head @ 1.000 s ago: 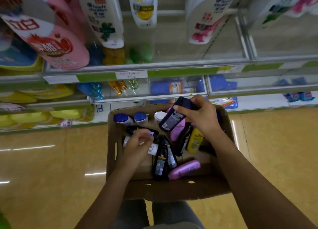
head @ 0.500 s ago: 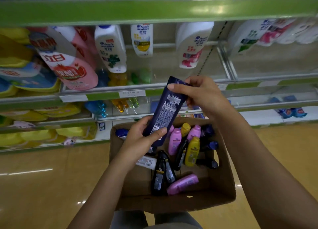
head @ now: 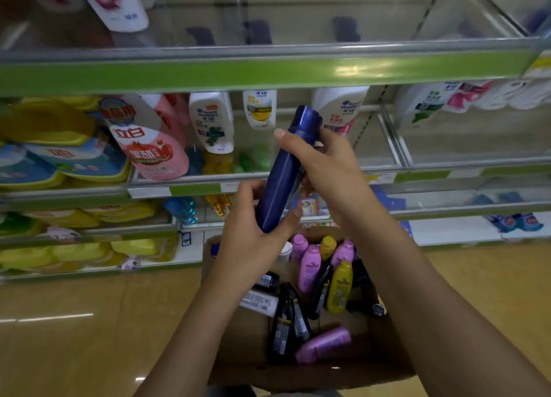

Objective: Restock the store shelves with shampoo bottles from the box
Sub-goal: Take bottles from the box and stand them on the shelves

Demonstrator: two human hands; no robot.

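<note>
Both hands hold a tall dark blue shampoo bottle upright and slightly tilted, in front of the shelves. My left hand grips its lower end. My right hand grips it near the top, just under the cap. Below them sits an open cardboard box on the floor, with several pink, yellow, black and white bottles lying and standing inside. A purple bottle lies near the box's front.
A green-edged shelf rail runs across above the blue bottle, with a mostly bare glass shelf above it. White shampoo bottles and pink refill pouches fill the shelf behind. Tan floor lies on both sides of the box.
The blue bottle was lifted out of the box and raised toward the shelves, turning more upright. My left hand left the box and took hold of its lower end. The view tilted up.
</note>
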